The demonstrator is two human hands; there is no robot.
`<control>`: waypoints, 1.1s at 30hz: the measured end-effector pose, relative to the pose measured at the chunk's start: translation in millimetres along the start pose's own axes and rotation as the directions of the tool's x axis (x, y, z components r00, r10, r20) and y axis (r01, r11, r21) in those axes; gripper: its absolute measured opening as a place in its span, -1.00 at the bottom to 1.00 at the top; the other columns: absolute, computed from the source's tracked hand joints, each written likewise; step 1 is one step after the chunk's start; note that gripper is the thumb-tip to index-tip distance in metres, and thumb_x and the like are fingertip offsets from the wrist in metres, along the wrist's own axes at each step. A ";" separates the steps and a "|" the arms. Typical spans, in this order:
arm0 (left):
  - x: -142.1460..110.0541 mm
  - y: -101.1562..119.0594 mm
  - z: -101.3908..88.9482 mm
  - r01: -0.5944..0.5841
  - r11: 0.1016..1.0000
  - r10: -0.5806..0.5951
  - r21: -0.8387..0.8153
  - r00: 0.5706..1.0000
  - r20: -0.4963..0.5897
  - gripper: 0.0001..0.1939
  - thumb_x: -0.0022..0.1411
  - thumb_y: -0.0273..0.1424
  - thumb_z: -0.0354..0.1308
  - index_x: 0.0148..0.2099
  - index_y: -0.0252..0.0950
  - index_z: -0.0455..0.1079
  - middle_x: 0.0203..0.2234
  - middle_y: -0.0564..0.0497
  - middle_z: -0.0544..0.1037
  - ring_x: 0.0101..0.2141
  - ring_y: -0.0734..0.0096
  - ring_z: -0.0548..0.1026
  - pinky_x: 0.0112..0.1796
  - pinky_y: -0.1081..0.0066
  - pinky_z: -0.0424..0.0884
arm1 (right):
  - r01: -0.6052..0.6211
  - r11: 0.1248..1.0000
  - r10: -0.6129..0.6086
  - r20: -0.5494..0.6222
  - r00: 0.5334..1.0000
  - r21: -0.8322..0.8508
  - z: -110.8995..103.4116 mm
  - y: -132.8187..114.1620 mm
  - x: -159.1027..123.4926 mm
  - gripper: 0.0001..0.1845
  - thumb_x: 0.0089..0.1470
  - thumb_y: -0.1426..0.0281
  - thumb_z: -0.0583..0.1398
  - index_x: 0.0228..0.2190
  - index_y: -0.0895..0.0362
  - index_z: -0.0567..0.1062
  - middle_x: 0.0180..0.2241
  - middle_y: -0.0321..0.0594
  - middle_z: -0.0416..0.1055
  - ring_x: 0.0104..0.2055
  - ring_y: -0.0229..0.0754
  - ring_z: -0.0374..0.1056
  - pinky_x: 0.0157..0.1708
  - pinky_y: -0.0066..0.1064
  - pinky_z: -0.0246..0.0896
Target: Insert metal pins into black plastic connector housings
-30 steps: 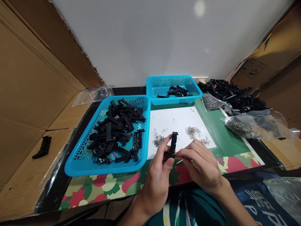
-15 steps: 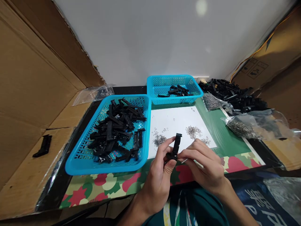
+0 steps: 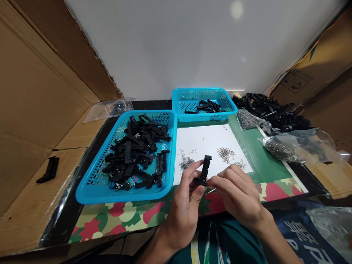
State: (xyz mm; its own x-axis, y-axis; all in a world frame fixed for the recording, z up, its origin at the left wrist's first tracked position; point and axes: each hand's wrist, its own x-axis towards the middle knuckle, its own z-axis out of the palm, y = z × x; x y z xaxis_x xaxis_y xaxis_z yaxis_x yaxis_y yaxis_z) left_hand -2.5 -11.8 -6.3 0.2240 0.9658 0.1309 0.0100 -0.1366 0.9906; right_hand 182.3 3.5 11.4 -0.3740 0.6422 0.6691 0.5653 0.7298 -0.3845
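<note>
At the lower centre of the frame, your left hand [image 3: 183,205] is gripping a black part [image 3: 205,168] between thumb and fingers, its long end pointing up. Your right hand [image 3: 242,194] is curling nearly closed around a thin pale rod [image 3: 212,190], its fingertips meeting the part's lower end.

Baskets [image 3: 123,199] and paper [image 3: 206,141] on table [image 3: 70,212]
</note>
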 end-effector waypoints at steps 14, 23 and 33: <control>-5.1 -2.8 -2.3 0.099 0.993 -0.098 -0.063 0.995 0.012 -0.53 0.59 -0.23 0.06 0.46 0.03 0.21 0.14 -0.04 0.50 0.09 0.22 0.50 0.13 0.30 0.42 | -0.019 0.981 0.036 -0.084 0.996 0.193 5.1 1.7 0.5 -0.60 0.25 0.76 0.13 -0.08 0.09 0.56 -0.38 -0.17 0.50 -0.39 -0.16 0.27 -0.42 -0.28 0.21; -1.0 6.8 3.0 0.224 0.923 -0.208 -0.312 0.975 0.083 -0.56 0.58 -0.14 0.02 0.41 0.03 0.14 -0.08 -0.01 0.45 -0.13 0.32 0.47 0.01 0.33 0.43 | -0.034 0.981 0.047 -0.065 0.997 0.191 2.9 6.1 0.3 -0.61 0.25 0.72 0.21 -0.07 0.05 0.62 -0.37 -0.20 0.46 -0.35 -0.16 0.26 -0.39 -0.31 0.23; 14.5 10.2 -1.9 0.386 0.670 -0.316 -0.634 0.921 0.227 -0.86 0.50 -0.28 0.17 0.03 -0.13 0.31 -0.27 0.09 0.36 -0.34 0.51 0.26 -0.25 0.54 0.27 | -0.006 0.979 0.012 -0.031 0.999 0.203 -3.8 13.8 0.7 -0.62 0.26 0.76 0.18 -0.10 0.10 0.61 -0.35 -0.20 0.40 -0.30 -0.17 0.25 -0.34 -0.32 0.20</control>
State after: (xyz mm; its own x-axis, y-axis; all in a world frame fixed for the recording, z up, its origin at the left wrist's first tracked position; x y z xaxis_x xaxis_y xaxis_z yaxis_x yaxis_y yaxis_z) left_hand -1.0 1.3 5.8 0.4246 0.8828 -0.2011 -0.5248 0.4210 0.7398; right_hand 192.7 13.2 9.0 -0.3438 0.6437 0.6837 0.4068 0.7583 -0.5093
